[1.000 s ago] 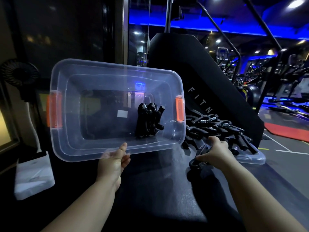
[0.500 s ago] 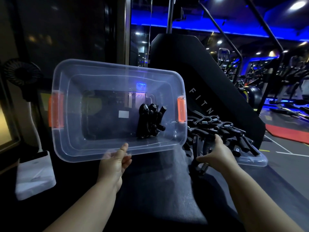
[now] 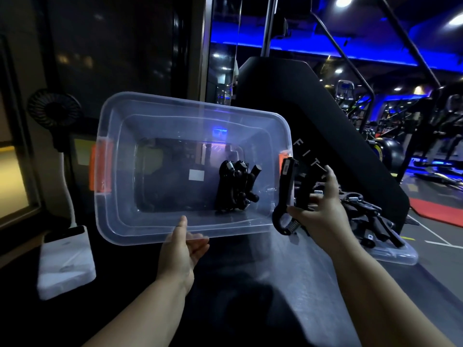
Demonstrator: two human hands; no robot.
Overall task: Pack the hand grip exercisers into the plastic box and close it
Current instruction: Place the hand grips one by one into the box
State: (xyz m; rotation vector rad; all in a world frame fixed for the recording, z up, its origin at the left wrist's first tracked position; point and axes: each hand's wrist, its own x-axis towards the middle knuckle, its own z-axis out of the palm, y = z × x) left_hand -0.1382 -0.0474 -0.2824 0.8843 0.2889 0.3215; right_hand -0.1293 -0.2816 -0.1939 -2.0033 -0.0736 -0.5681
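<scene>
Now, the biggest thing is the plastic box (image 3: 190, 106). It is clear, with rounded corners and orange latches (image 3: 100, 171) on both short ends. I hold it up, tilted so that the opening faces me. My left hand (image 3: 179, 254) grips the lower long rim, the thumb inside and the other fingers under the edge. I judge the box light but bendy and a little slippery, so one hand at the middle of the rim is enough only while the load is small.

Low at the right side of its floor, a few black exercisers (image 3: 236, 187) sit together. Outside the box, to the right, a pile (image 3: 360, 214) of them waits on the clear lid (image 3: 395, 256).

My right hand (image 3: 325, 219) is closed around one exerciser (image 3: 286, 186), just beside the right end of the box. It is black and stiff, with two handles and a metal spring (image 3: 292, 225) at the loop end. I think it is safest to take it by one handle, away from the spring.
</scene>
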